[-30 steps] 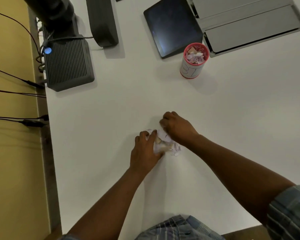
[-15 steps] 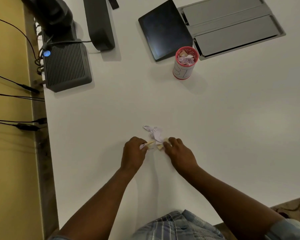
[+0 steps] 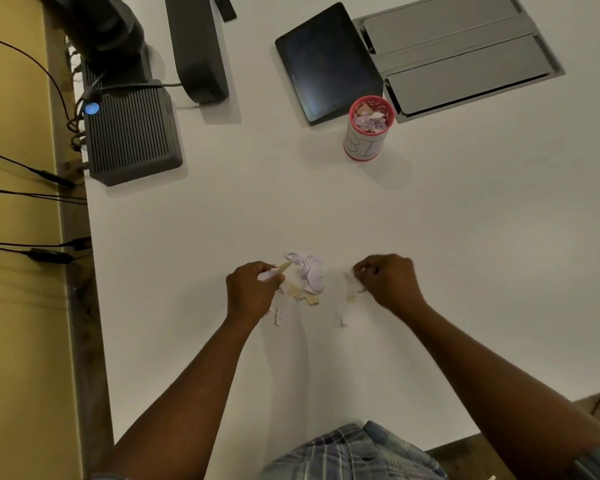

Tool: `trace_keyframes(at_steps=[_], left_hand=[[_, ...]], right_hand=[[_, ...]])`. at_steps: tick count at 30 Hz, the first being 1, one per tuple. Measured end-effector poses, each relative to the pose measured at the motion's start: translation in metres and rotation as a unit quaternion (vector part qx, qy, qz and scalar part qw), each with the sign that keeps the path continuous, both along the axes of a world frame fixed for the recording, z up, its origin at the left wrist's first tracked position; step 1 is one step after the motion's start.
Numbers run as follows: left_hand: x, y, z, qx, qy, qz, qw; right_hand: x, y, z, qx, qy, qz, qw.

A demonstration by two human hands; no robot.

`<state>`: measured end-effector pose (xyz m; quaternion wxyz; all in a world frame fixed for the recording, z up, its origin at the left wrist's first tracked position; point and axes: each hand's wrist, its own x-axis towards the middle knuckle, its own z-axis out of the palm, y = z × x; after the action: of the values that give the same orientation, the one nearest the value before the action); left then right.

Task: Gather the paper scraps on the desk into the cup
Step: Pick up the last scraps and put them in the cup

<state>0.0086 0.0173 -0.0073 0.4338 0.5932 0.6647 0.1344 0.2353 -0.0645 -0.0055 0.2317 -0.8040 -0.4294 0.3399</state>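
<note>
A small heap of white and tan paper scraps (image 3: 309,275) lies on the white desk (image 3: 257,209) between my hands, with a few loose bits nearer to me. My left hand (image 3: 252,291) pinches a white and a tan scrap just left of the heap. To the heap's right, my right hand (image 3: 388,280) is curled, its fingertips pressed together by small scraps; whether it holds one is unclear. The red-rimmed cup (image 3: 369,129), holding scraps, stands upright far beyond the heap to the right.
A dark tablet (image 3: 326,60) and a grey metal floor-box lid (image 3: 461,53) lie behind the cup. A ribbed dark box (image 3: 132,133) with a blue light and cables sits at the desk's left edge, next to a black stand (image 3: 198,46).
The heap was pressed between both hands; they have since drawn apart, the right hand moving right. Scraps now lie spread out, and the left hand has picked up two pieces.
</note>
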Motion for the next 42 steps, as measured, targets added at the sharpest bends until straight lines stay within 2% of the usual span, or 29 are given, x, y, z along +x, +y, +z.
trace_keyframes(at_steps=[4,8,11,15,17,20,22,24,29,32,34,38,40,42], left_hand=[[0.008,0.014,-0.002,0.007,0.004,-0.006,1.000],[0.015,0.026,-0.006,0.029,0.017,-0.027,0.999],[0.019,0.031,-0.006,0.032,0.018,-0.030,0.999],[0.022,0.034,-0.005,0.041,0.020,-0.035,0.998],[0.022,0.034,-0.004,0.038,0.019,-0.033,0.999],[0.021,0.035,-0.003,0.029,0.013,-0.027,0.999],[0.020,0.036,-0.003,0.029,0.008,-0.020,0.999],[0.018,0.036,-0.001,0.034,0.005,-0.016,0.999],[0.021,0.041,0.002,0.034,0.006,-0.013,0.999],[0.035,0.048,0.010,0.029,-0.006,-0.029,0.999],[0.049,0.056,0.019,0.042,-0.028,-0.060,0.997],[0.083,0.086,0.041,0.056,-0.071,-0.090,0.992],[0.103,0.103,0.051,0.053,-0.091,-0.093,0.990],[0.126,0.120,0.061,0.069,-0.104,-0.104,0.987]], right_hand=[[0.028,0.035,0.032,0.028,0.058,-0.055,0.996],[0.056,0.084,0.057,0.079,0.048,-0.076,0.993],[0.081,0.130,0.070,0.124,-0.011,-0.097,0.987],[0.108,0.195,0.070,0.149,-0.157,-0.058,0.974],[0.114,0.221,0.060,0.130,-0.223,-0.014,0.966],[0.112,0.250,0.039,0.050,-0.266,0.046,0.961],[0.108,0.262,0.029,-0.043,-0.253,0.044,0.965],[0.105,0.269,0.023,-0.091,-0.225,0.025,0.970],[0.104,0.274,0.023,-0.108,-0.202,0.011,0.973],[0.106,0.273,0.031,-0.143,-0.230,0.058,0.961],[0.109,0.270,0.038,-0.132,-0.270,0.108,0.948],[0.116,0.257,0.055,-0.077,-0.306,0.148,0.937],[0.120,0.245,0.065,-0.035,-0.322,0.154,0.933],[0.125,0.230,0.070,0.037,-0.309,0.112,0.944]])
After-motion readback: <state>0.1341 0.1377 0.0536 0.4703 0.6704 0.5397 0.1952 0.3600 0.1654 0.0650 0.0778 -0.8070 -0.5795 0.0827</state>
